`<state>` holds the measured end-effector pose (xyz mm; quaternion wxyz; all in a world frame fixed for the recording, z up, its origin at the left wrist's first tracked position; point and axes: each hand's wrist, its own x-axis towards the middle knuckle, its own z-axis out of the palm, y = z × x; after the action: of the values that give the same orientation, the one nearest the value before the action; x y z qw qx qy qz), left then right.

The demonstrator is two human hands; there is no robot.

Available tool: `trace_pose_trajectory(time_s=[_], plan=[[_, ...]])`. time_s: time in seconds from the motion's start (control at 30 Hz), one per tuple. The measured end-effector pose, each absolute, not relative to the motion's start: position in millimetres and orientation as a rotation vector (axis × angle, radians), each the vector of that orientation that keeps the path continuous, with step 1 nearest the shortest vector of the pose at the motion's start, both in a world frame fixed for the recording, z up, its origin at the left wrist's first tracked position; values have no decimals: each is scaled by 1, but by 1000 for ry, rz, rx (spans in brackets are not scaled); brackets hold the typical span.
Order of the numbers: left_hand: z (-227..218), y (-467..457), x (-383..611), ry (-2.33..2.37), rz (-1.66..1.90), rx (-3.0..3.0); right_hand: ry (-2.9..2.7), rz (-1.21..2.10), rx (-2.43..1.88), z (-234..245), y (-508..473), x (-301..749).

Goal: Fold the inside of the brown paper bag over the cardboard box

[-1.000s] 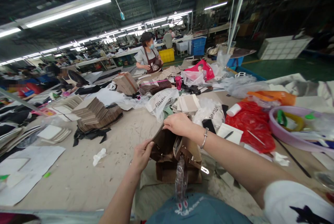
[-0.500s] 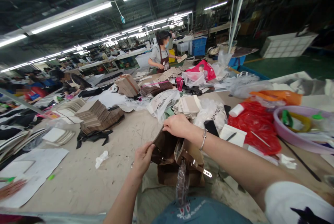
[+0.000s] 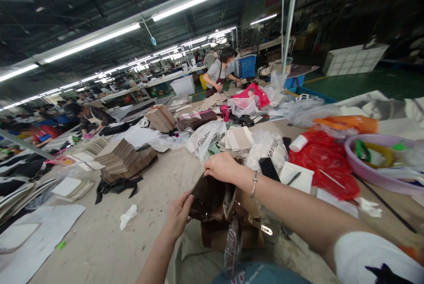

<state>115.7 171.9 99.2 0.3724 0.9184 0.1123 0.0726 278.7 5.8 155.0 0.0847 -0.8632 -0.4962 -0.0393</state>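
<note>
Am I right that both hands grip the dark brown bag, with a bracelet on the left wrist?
Not quite. The head view shows the bracelet on the right wrist. Both the left hand and right hand do grip the dark brown bag.

To the left of my left hand (image 3: 177, 217) I see the widest open stretch: bare table (image 3: 99, 240), broken only by a small crumpled white scrap (image 3: 127, 215) and, farther left, flat white sheets (image 3: 36, 240). Beyond that, ahead and left of the hand, a fanned stack of brown card pieces (image 3: 124, 160) and black straps (image 3: 115, 184) close the way. Between my hands the dark brown bag piece (image 3: 208, 195) fills the gap. Ahead of my right hand (image 3: 222, 167), printed plastic bags (image 3: 205, 136) and a pile of pale cards (image 3: 239, 139) crowd close. To its right, a red plastic bag (image 3: 319, 164) and a pink basin (image 3: 380, 173) block passage.
</note>
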Motion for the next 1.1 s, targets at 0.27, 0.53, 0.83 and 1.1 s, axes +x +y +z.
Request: trace_pose_trajectory(time_s=[0.27, 0.53, 0.83, 1.1], plan=[[158, 174, 135, 468, -82, 2739, -1526, -150, -2557, 156, 8, 283], [146, 156, 198, 43, -101, 2857, -1505, -160, -2559, 156, 4, 285], [141, 160, 200, 160, -76, 2888, -1467, -175, -2645, 168, -25, 297], [145, 154, 195, 208, -104, 2876, -1322, -150, -2696, 162, -15, 294]])
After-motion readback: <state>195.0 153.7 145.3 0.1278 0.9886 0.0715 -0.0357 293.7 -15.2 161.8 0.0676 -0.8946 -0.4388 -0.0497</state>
